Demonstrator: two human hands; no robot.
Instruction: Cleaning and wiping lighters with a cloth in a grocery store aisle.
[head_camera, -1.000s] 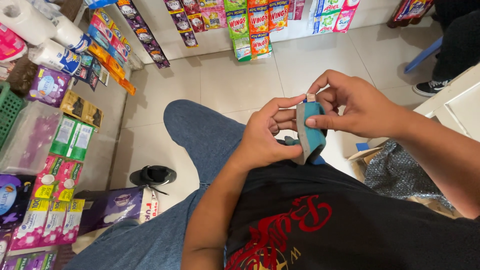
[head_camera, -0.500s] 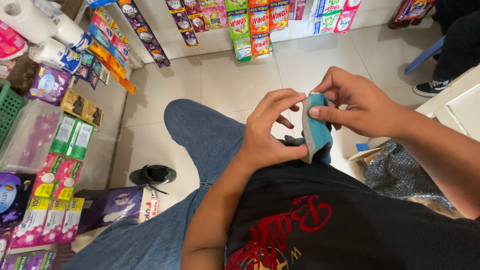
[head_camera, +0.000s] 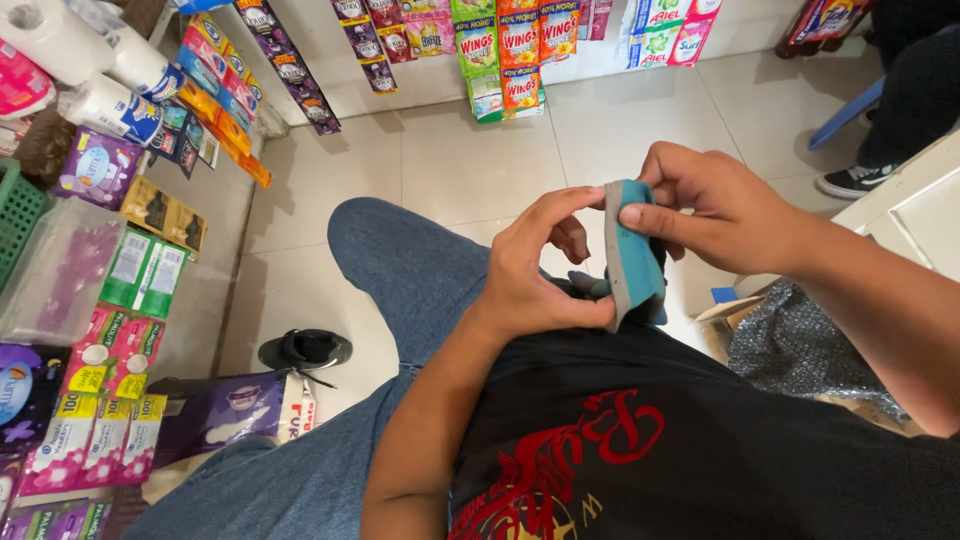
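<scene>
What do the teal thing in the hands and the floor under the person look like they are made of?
The teal slab looks like soft matte foam or rubber, perhaps a sandal sole: a grey layer runs along its edge and it has no shine, though the look leaves it open. The floor looks like glazed ceramic tile, pale and glossy with thin grout lines.

Pale tiled floor (head_camera: 470, 160), glossy. A black shoe (head_camera: 305, 350) rests on it near the jeans leg. Another black shoe with a white sole (head_camera: 850, 181) sits at the right edge beside a blue chair leg (head_camera: 845, 113). Packets in rows (head_camera: 110, 330) cover the left side, with a purple pack (head_camera: 235, 415) lying lower down. A cardboard box (head_camera: 722, 312) stands at right.
</scene>
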